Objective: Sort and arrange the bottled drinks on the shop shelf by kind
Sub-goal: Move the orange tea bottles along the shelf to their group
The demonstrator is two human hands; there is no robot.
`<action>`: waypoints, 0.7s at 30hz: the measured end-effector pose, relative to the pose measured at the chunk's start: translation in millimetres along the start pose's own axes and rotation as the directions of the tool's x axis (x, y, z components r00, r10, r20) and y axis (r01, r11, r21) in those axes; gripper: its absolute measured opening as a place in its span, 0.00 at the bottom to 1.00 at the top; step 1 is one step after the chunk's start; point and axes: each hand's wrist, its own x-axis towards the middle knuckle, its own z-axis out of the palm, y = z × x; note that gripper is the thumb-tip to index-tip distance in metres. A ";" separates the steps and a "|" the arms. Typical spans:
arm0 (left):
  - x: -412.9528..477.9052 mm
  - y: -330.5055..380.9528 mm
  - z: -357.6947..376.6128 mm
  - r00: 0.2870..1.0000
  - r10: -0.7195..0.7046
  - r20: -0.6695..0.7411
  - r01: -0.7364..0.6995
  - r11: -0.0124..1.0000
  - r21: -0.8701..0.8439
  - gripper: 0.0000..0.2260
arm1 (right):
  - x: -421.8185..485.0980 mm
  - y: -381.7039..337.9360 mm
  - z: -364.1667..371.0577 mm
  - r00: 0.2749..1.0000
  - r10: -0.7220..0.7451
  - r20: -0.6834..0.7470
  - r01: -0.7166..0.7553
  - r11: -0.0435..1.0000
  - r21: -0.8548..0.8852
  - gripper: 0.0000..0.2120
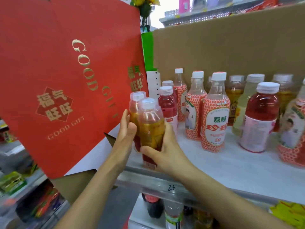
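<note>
At frame centre, by the shelf's (231, 171) front edge, the left grip (125, 134) and right grip (166, 151) clasp two amber bottles (151, 128) together: full, smooth plastic, likely heavy and slippery, best held mid-body.

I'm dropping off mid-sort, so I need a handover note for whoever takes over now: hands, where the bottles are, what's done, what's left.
Left hand holds the rear amber bottle. Right hand grips the front amber bottle. Both bottles are at the shelf's left front end, beside the red drink bottles.
Done: several lychee bottles stand together mid-shelf.
Left: other amber bottles sit at the back right, mixed with a red bottle and a pale yellow bottle. Each kind needs gathering together.
</note>
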 end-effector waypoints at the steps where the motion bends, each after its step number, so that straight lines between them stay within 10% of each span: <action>1: 0.2 0.2 -1.1 1.000 0.007 0.006 -0.007 1.000 0.002 0.57 | 2.6 -0.5 7.2 1.000 -0.006 0.004 0.006 1.000 -0.014 0.37; 12: -10.6 7.9 11.0 0.990 0.086 -0.111 -0.067 0.984 0.166 0.53 | -9.7 -3.4 -17.6 0.997 -0.017 0.081 0.027 0.992 -0.123 0.42; 15: -27.6 33.8 32.2 0.788 0.511 -0.345 -0.346 0.830 0.437 0.41 | -26.3 -17.0 -57.9 0.950 -0.273 -0.149 0.230 0.940 -0.251 0.30; 17: -33.0 58.2 58.1 0.615 0.747 -0.252 -0.582 0.646 0.495 0.30 | -26.8 -19.6 -87.1 0.804 -0.429 -0.410 0.303 0.891 -0.339 0.27; 19: -26.8 70.7 88.2 0.644 0.758 -0.104 -0.678 0.629 0.380 0.24 | -15.6 -13.2 -114.2 0.708 -0.405 -0.578 0.245 0.909 -0.336 0.34; 21: -8.9 78.0 117.8 0.800 0.600 -0.014 -0.581 0.780 0.235 0.25 | -0.7 -7.7 -132.0 0.764 -0.254 -0.593 0.130 0.961 -0.244 0.44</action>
